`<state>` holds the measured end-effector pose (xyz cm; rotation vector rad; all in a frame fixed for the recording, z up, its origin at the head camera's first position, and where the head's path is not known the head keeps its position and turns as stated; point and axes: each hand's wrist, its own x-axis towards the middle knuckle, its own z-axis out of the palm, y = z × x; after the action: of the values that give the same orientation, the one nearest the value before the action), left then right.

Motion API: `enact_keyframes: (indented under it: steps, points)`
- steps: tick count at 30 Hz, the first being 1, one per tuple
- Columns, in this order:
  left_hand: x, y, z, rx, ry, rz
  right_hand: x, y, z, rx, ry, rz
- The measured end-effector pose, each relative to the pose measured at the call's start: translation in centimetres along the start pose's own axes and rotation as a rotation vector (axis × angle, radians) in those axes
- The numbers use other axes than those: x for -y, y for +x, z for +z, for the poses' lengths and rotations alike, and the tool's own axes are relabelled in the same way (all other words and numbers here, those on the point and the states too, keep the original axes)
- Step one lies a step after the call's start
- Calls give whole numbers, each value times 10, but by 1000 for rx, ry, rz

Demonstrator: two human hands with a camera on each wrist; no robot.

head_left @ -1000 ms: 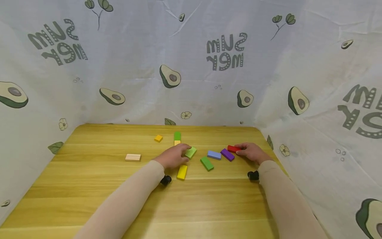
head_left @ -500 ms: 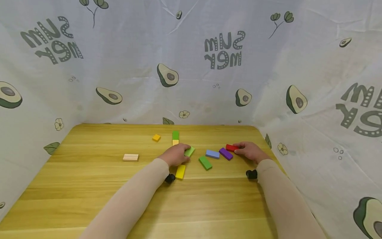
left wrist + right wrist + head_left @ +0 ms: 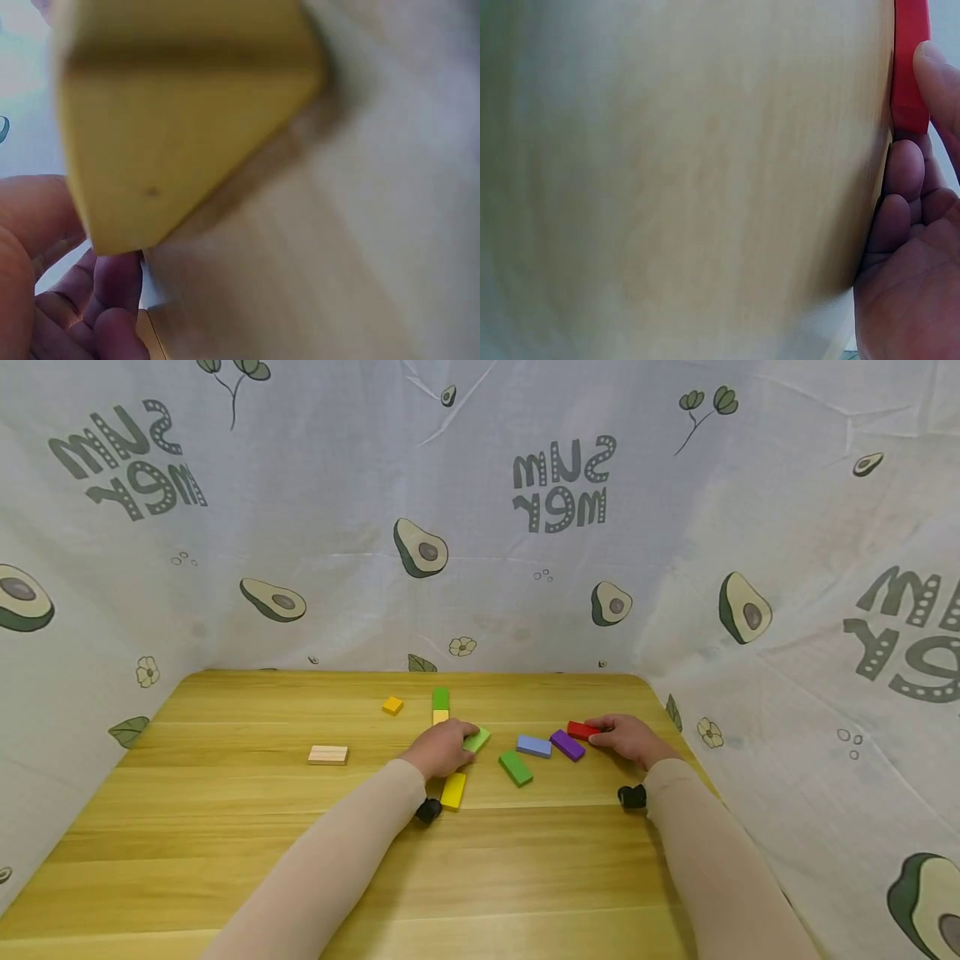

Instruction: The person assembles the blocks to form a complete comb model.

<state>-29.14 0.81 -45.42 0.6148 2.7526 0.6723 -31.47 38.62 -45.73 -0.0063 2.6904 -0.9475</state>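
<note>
In the head view my left hand point(image 3: 438, 748) reaches over the middle of the table, its thumb and a finger at the two sides of a light green block point(image 3: 477, 740). That block's left end is hidden by the hand. A yellow block point(image 3: 453, 792) lies just below this hand and looms close in the left wrist view. Farther right, my right hand point(image 3: 627, 739) pinches the end of a red block point(image 3: 581, 731); in the right wrist view the thumb presses on the red block point(image 3: 910, 82), with other fingers curled beneath. A purple block point(image 3: 567, 745) lies beside the red one.
A blue block point(image 3: 534, 746) and a green block point(image 3: 516, 768) lie between the hands. Beyond the left hand are a green block point(image 3: 440, 698), a pale yellow block point(image 3: 440, 717) and a small orange block point(image 3: 392, 706). A plain wooden block point(image 3: 328, 755) lies left. Patterned cloth point(image 3: 337, 527) encloses the table.
My left hand has moved slightly right, closing in on the light green block. The right hand stays at the red block. The whole head view has shifted a little.
</note>
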Motion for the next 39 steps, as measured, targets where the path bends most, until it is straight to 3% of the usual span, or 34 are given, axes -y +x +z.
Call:
enact_keyframes:
  steps: [11,29,39]
  points:
    - [10,-11,-1,-22,-38,-3,-1,0,2,-5,31,8]
    - [37,-63,-13,-13,89,30,1,-4,-3,5,16,-5]
    - [44,-72,-20,8,2,26,3,-3,0,13,28,-12]
